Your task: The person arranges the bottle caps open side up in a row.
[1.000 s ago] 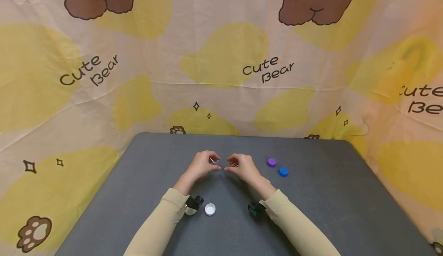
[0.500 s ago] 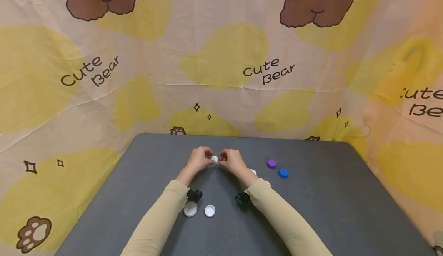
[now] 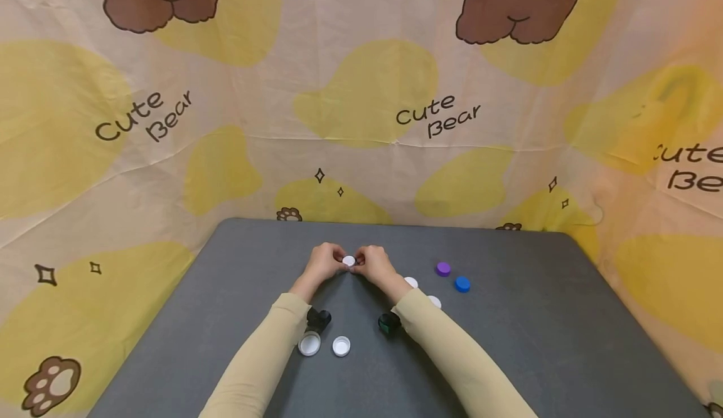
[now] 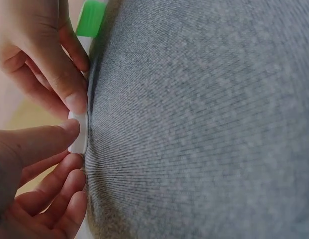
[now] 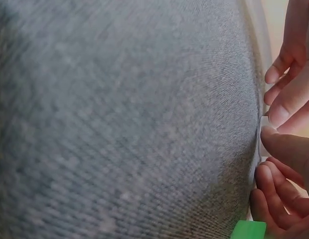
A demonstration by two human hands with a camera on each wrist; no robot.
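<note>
Between my two hands at the far middle of the table is a white bottle cap, lying flat with its top up. My left hand pinches its left side, the thumb on the near edge in the left wrist view. From the other side my right hand pinches the same cap, thumb against its rim. Both hands stay low at the table surface. A green cap stands close beside the right hand; in the head view that hand hides it.
On the grey table, a purple cap and a blue cap lie to the right. Two white caps, one here, sit beside the right forearm. Nearer, two upturned white caps, a larger and a smaller, lie by the left sleeve.
My right hand has moved left to the white cap, closing the gap between the hands. The cap now shows between both hands, and white caps by the right forearm have come into sight.
</note>
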